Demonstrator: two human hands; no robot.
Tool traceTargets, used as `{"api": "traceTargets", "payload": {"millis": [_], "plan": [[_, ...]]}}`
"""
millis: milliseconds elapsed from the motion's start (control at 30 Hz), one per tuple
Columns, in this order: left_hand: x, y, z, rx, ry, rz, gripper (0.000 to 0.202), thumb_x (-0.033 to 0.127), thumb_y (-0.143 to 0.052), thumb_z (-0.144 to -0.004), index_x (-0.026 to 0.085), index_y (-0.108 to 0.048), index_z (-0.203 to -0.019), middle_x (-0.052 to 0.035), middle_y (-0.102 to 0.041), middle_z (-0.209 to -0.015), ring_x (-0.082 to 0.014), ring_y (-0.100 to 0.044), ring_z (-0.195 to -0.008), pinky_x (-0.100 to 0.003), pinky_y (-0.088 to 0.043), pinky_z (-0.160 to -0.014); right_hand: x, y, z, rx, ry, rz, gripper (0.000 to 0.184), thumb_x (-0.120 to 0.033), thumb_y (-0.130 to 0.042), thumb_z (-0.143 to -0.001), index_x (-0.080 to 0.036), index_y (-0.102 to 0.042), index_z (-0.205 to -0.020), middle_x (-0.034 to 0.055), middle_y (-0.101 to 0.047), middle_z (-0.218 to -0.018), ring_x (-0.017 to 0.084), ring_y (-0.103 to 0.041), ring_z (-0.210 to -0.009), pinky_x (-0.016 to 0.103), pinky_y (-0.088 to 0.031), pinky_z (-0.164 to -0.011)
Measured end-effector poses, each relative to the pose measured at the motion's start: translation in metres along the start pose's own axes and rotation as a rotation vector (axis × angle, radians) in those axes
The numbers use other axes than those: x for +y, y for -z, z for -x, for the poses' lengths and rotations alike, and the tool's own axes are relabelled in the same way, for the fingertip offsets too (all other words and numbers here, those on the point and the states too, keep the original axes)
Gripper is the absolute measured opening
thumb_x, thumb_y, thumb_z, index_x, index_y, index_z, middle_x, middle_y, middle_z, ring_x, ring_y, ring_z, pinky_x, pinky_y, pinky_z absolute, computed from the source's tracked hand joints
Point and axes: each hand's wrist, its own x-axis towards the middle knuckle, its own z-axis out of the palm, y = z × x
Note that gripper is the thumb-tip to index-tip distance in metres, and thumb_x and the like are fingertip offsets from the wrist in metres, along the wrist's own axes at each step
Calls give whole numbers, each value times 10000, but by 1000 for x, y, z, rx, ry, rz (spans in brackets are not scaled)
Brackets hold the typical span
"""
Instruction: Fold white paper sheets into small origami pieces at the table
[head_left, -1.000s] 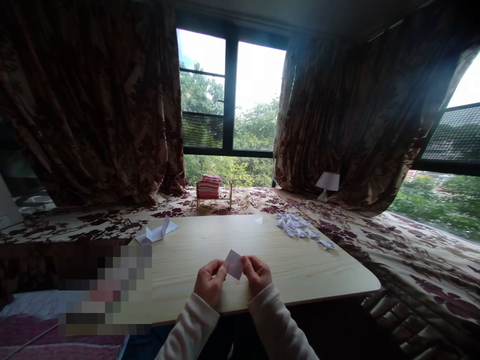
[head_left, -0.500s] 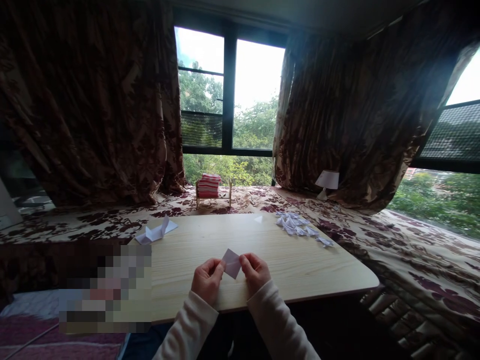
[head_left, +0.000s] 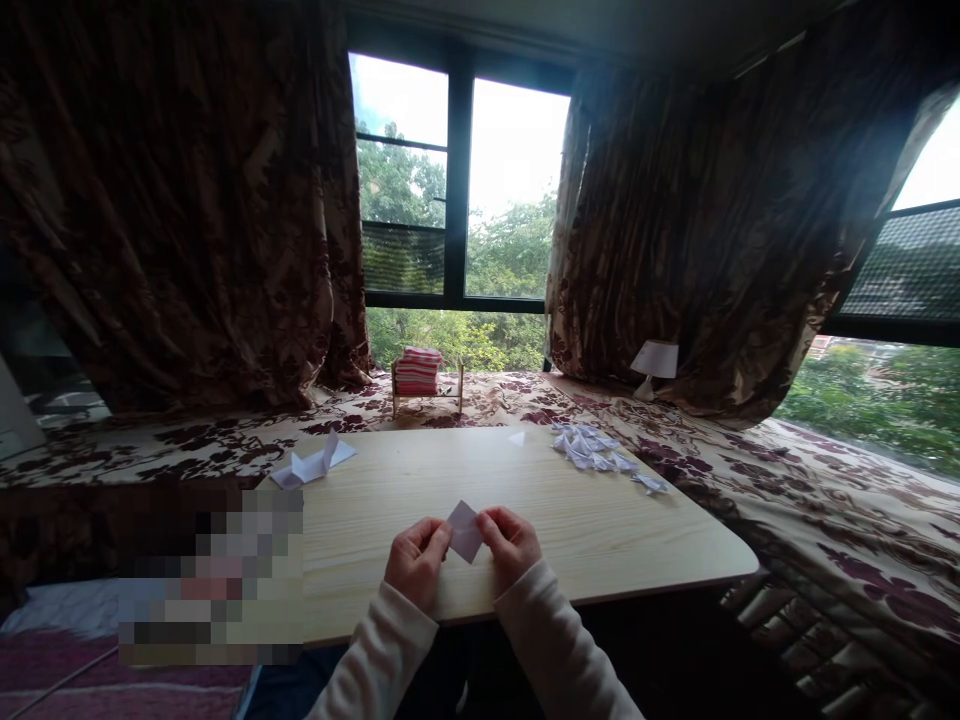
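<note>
A small white folded paper square [head_left: 466, 533] is held up between my hands, turned so that one corner points upward. My left hand [head_left: 417, 557] pinches its left corner between thumb and fingers. On the opposite corner, my right hand [head_left: 511, 543] has the same kind of pinch. Both hands are over the near part of the light wooden table [head_left: 390, 480]. Folded white paper sheets [head_left: 311, 466] stand and lie at the table's far left. At the far right is a cluster of folded paper pieces [head_left: 589, 447]. A small white paper triangle [head_left: 517, 439] lies near the far edge.
Behind the table, a flowered cloth covers the window ledge [head_left: 510, 395]. On it stand a small rack with pink striped cloths [head_left: 418, 371] and a white lamp [head_left: 655, 362]. Patterned curtains [head_left: 667, 250] hang beside the window. A blurred-out patch covers the table's left end.
The paper square has turned very slightly between my fingers. Both hands keep nearly the same place, and everything else is unchanged.
</note>
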Motion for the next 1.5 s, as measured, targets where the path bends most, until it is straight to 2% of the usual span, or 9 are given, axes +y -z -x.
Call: {"api": "traceTargets", "payload": {"millis": [167,433,567,733,867,1000,1067,1200,1500], "plan": [[1,1,-3,14,4,11,325,402,-488,-741,151,-552,-545,35,-436,-478,-103,-395,-490,-215,-328,-503,-2,2,1,8,-2,-8,308,-442,-570,-674,-145,-589,-593,-19,-486,-473,95,-404,-458,221,-328,-446],[2,-2,-1,-127,-16,15,287,381,-522,-727,128,-640,-661,14,-506,-511,-115,-434,-513,-213,-342,-494,-10,-1,3,-42,-12,-19,356,-466,-539,-704,-138,-569,-569,-34,-444,-448,78,-377,-428,205,-303,-412],[-2,-3,0,-195,-32,3,285,366,-532,-725,128,-609,-589,10,-495,-522,-114,-431,-532,-214,-332,-504,-12,3,4,-148,-34,-7,303,-429,-596,-675,-129,-587,-639,-19,-504,-511,90,-423,-466,209,-346,-443],[3,-5,3,-218,-21,0,301,376,-535,-719,128,-582,-554,13,-466,-498,-108,-408,-513,-214,-313,-485,-10,5,2,-112,-30,-6,379,-448,-520,-739,-133,-526,-529,-38,-416,-451,70,-352,-442,194,-284,-404],[3,-4,1,-167,8,10,312,403,-554,-691,129,-592,-547,7,-486,-491,-114,-423,-502,-217,-322,-474,-7,5,0,-129,-43,-26,331,-444,-556,-714,-131,-565,-606,-27,-456,-485,78,-381,-454,196,-305,-410],[-7,-2,-12,60,41,17,339,443,-505,-715,130,-623,-657,16,-488,-484,-118,-432,-494,-226,-343,-498,-5,3,-1,-16,-82,-129,331,-475,-518,-725,-153,-569,-784,-32,-464,-518,80,-381,-433,187,-285,-375],[-10,-2,-18,124,49,20,349,449,-503,-714,128,-625,-652,18,-485,-470,-120,-436,-485,-229,-348,-497,-3,0,1,16,-47,-135,340,-457,-553,-701,-163,-561,-871,-22,-490,-560,91,-417,-467,185,-292,-379],[-7,-2,-20,128,44,22,346,445,-523,-703,132,-630,-602,19,-484,-444,-123,-448,-472,-224,-355,-485,-2,-7,6,11,71,-49,320,-405,-592,-674,-167,-572,-886,-3,-509,-627,114,-474,-546,193,-333,-424],[-6,0,-14,109,54,-8,334,446,-530,-700,146,-633,-597,25,-487,-441,-120,-440,-471,-217,-339,-490,-2,-5,5,29,13,-91,275,-396,-605,-653,-174,-561,-810,-12,-532,-568,102,-453,-479,198,-314,-402]]}}
